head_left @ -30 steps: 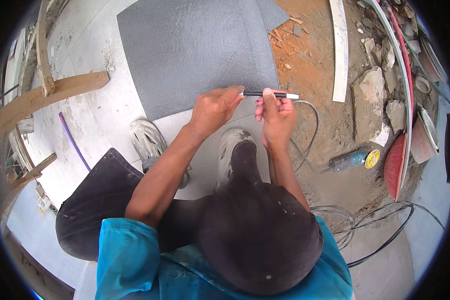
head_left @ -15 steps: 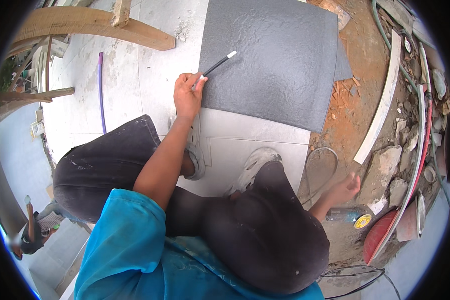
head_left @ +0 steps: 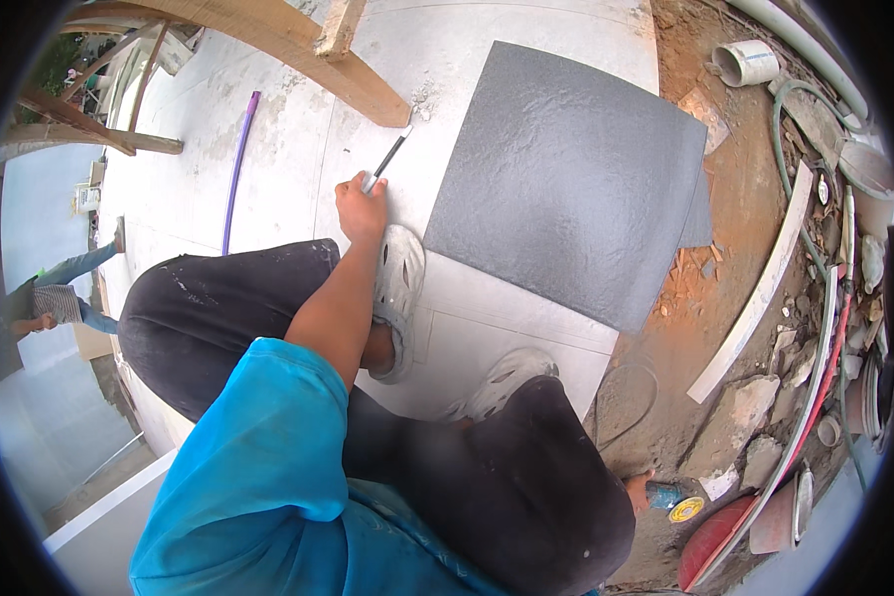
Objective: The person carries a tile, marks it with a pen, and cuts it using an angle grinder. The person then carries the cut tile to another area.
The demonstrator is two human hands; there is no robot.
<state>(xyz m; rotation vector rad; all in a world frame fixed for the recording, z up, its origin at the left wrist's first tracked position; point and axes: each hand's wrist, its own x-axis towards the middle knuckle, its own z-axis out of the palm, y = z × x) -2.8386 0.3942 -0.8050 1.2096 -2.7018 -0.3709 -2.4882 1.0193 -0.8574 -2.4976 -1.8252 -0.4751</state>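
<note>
Black pen [head_left: 391,156] points forward above the pale floor [head_left: 290,189], left of a grey tile [head_left: 566,184], its near end closed in the grip of a person's left hand [head_left: 362,207]. The bare left forearm [head_left: 326,320] stretches ahead from a blue sleeve [head_left: 253,437], the palm turned from view. The right hand [head_left: 639,489] shows only partly past the dark-trousered right knee [head_left: 556,482], beside a grinder [head_left: 665,495]; whether that grip is open or holding anything cannot be told.
</note>
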